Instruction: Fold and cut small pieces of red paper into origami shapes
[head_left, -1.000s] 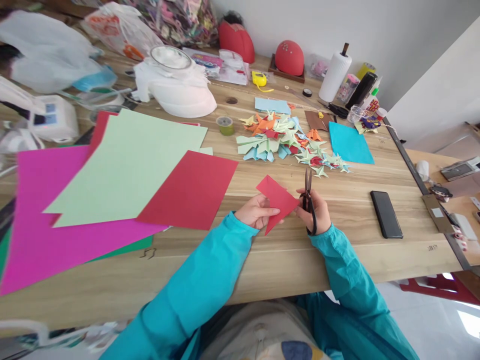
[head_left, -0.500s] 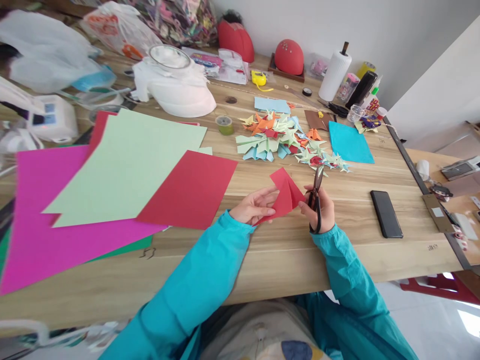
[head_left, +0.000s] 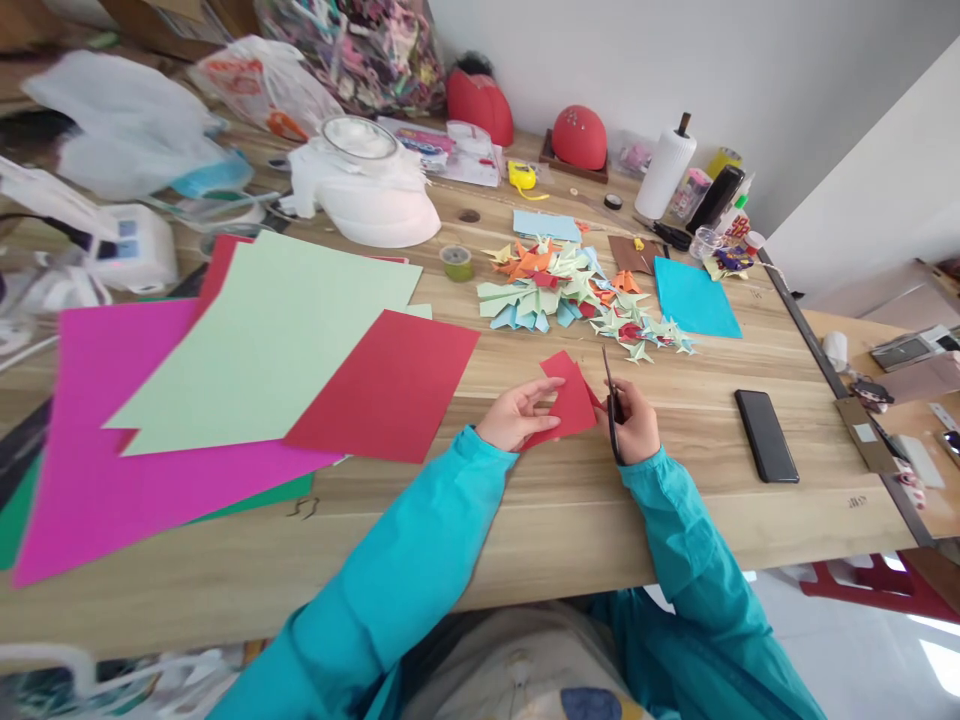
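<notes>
A folded piece of red paper (head_left: 571, 402) is pinched at its left side by my left hand (head_left: 517, 413). My right hand (head_left: 636, 420) is closed round dark-handled scissors (head_left: 613, 410), whose blades point up and away from me, edge-on to the camera. The right fingertips also touch the paper's right edge, where a fold stands out. Beyond my hands lies a heap of folded paper shapes (head_left: 555, 285) in green, orange, blue and red. Large sheets rest to the left: a red sheet (head_left: 390, 385), pale green sheets (head_left: 262, 340) and a magenta sheet (head_left: 97, 400).
A black phone (head_left: 766, 436) lies to the right, and a bright blue square sheet (head_left: 696, 297) behind it. Farther back are a tape roll (head_left: 456, 263), a yellow tape measure (head_left: 522, 177), a red dome-shaped cushion (head_left: 579, 137) and a white roll (head_left: 664, 170). Plastic bags (head_left: 127, 120) crowd the back left.
The red paper has turned so a flatter face shows, its fold now at the right. The scissors have rotated edge-on in my right hand. The whole view has shifted slightly.
</notes>
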